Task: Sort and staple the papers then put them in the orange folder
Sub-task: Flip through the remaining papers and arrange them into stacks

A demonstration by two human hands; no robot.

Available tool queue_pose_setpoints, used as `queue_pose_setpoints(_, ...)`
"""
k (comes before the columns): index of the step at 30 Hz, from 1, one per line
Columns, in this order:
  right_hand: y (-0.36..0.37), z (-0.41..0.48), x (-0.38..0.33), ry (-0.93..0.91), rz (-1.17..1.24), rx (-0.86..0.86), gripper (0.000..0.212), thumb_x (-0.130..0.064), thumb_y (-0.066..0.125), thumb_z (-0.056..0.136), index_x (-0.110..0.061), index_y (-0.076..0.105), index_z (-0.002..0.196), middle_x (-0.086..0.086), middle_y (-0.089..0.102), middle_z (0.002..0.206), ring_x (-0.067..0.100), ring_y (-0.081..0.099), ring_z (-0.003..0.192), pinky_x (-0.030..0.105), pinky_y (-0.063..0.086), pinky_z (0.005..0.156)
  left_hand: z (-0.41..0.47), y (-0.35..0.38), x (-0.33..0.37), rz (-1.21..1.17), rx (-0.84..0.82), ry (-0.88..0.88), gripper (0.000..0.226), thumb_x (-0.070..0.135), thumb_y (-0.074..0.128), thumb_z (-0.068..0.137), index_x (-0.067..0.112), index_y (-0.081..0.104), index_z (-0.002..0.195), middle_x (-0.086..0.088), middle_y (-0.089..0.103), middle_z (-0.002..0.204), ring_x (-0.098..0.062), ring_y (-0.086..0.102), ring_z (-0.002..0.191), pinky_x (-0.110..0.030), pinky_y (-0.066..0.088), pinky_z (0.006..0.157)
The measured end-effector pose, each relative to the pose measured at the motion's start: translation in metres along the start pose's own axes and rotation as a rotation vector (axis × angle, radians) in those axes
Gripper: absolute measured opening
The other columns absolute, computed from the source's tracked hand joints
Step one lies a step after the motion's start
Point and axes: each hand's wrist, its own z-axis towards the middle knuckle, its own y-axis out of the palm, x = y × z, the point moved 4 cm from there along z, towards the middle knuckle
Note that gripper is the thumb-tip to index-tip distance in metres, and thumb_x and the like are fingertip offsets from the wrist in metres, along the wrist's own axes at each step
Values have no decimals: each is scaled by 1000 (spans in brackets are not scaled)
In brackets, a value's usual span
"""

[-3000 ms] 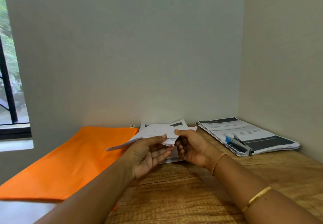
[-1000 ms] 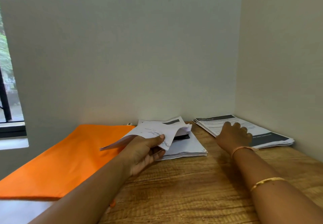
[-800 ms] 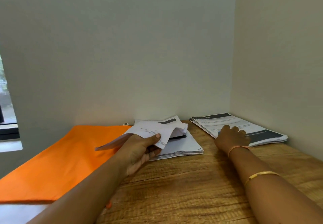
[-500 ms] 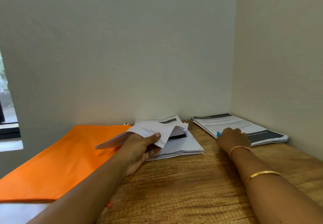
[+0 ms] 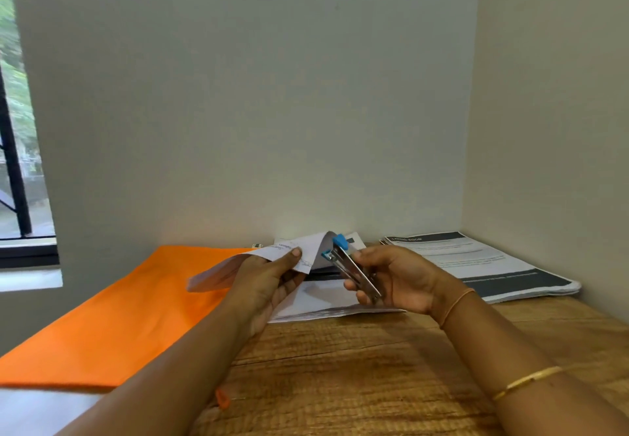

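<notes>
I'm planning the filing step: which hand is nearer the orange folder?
Left. The left hand, holding folded papers, is at the right edge of the orange folder; the right hand, gripping the stapler, is farther right, above the white paper stack.

Grainy matt wooden table (image 5: 374, 384), smooth matt orange folder (image 5: 112, 326), shiny metal stapler (image 5: 354, 270) with blue plastic tips.
</notes>
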Motion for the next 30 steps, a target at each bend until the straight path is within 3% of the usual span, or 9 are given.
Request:
queue_pose_setpoints(10,12,1,7,69,-34,-155,22,-18,45,96,-6,58,107,18,68,90,16,59,64,22,50,51,0,-1,-1,49,13,0,23,2,60,87,-7,61,109,-13,71,87,-18,67,78,-21,57,60)
queue_pose_setpoints(20,17,1,8,23,-113,-128,23,-22,51,92,-3,62,102,13,68,87,13,58,64,21,47,53,0,-2,-4,249,56,35,18,5,66,84,-3,65,100,-15,72,92,-18,69,78,-21,57,62)
queue_pose_setpoints(30,23,4,10,-46,-72,-73,16,-17,50,96,-6,61,99,15,67,88,14,58,64,24,48,55,-4,3,-7,193,3,28,17,2,63,85,0,65,101,-13,72,94,-15,69,78,-24,59,70)
